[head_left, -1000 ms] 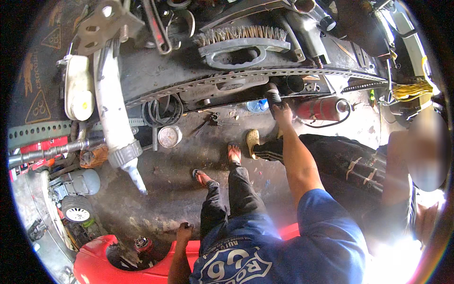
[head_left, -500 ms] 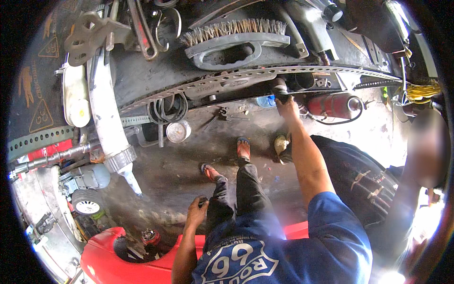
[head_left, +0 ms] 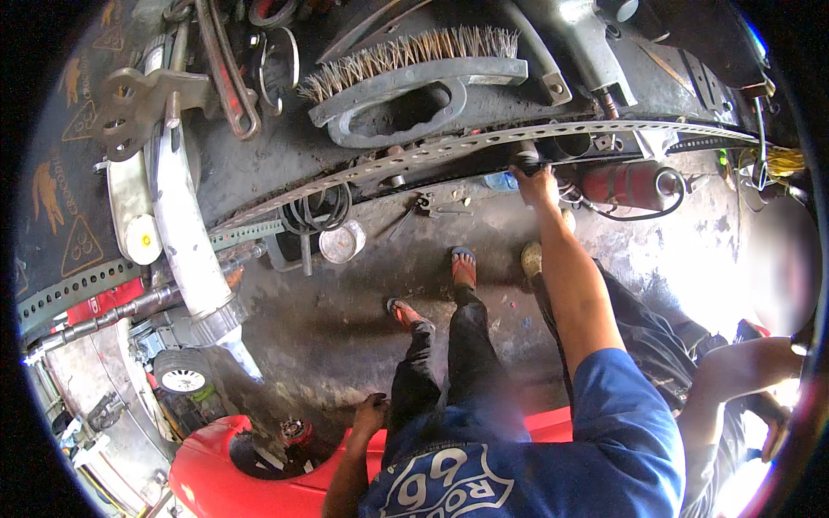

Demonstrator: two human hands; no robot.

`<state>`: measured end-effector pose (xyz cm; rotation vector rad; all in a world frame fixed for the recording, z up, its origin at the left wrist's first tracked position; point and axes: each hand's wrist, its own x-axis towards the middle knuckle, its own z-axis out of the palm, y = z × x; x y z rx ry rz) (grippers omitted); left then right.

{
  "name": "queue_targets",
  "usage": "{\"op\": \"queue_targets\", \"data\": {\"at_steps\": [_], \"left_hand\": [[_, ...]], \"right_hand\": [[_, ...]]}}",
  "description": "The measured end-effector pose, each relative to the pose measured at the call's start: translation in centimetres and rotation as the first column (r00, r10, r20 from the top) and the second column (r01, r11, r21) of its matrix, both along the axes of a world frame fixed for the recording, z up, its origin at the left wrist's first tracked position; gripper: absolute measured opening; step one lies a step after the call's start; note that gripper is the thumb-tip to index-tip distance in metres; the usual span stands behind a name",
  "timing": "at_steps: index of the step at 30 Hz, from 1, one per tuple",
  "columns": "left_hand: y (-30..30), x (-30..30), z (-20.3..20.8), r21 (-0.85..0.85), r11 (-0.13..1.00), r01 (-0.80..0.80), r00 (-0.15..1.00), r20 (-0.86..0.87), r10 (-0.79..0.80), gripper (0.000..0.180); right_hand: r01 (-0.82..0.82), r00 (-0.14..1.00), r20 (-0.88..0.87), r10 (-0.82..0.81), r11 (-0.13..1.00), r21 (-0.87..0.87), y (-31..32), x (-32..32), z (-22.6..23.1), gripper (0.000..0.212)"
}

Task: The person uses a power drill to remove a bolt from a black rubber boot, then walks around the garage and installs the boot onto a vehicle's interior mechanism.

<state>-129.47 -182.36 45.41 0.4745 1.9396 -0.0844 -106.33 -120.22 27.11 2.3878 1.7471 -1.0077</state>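
Note:
My right hand (head_left: 537, 186) reaches forward to the edge of the workbench. Its fingers are closed around a dark cylindrical thing (head_left: 523, 157) with a lighter top, just below the perforated metal rail (head_left: 414, 161). My left hand (head_left: 370, 416) hangs low beside my left thigh, fingers curled. Something small and dark shows at its fingertips, too unclear to name. On the bench, nearest to my right hand, lies a wire brush (head_left: 423, 82) with a grey handle. A red cylinder (head_left: 623, 186) with a black hose is to the right of that hand.
Wrenches (head_left: 226, 73) and metal parts lie on the bench at the left. A white tube-like piece (head_left: 186, 216) hangs over its edge. Below are a white tub (head_left: 343, 243) and a wheel (head_left: 182, 371). A red body panel (head_left: 259, 470) is behind me. Another person (head_left: 725, 388) is at right.
The whole view has shifted slightly. My left hand has dropped lower beside my leg. My right hand keeps its hold at the bench edge. The other person's arm at the right has moved.

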Motion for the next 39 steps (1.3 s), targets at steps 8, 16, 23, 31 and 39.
{"op": "queue_targets", "data": {"at_steps": [8,16,23,31,39], "left_hand": [[4.7,0.8,1.7,0.101,0.973,-0.205,0.978,0.053,0.201,0.043],[1.9,1.0,0.6,0.147,0.981,-0.126,0.992,0.021,0.124,0.043],[-2.3,1.1,-2.5,0.246,0.957,0.15,0.989,-0.053,-0.142,0.044],[3.3,0.4,0.3,0.152,0.977,-0.151,0.988,0.016,0.15,0.043],[5.1,0.6,1.2,0.033,0.99,-0.14,0.99,0.022,0.139,0.051]], "right_hand": [[-0.053,0.997,0.054,0.05,0.997,0.051,-1.2,0.3,-3.3,0.101],[-0.015,0.997,-0.071,0.022,0.994,0.104,-1.0,0.6,-4.2,0.097],[0.069,0.978,-0.21,-0.012,0.961,0.267,-2.8,0.7,-5.1,0.09],[-0.117,0.966,-0.22,0.135,0.989,0.094,-0.5,2.9,-7.4,0.098],[0.248,0.584,-0.737,-0.339,0.94,-0.235,1.5,5.2,-8.2,0.042]]}}
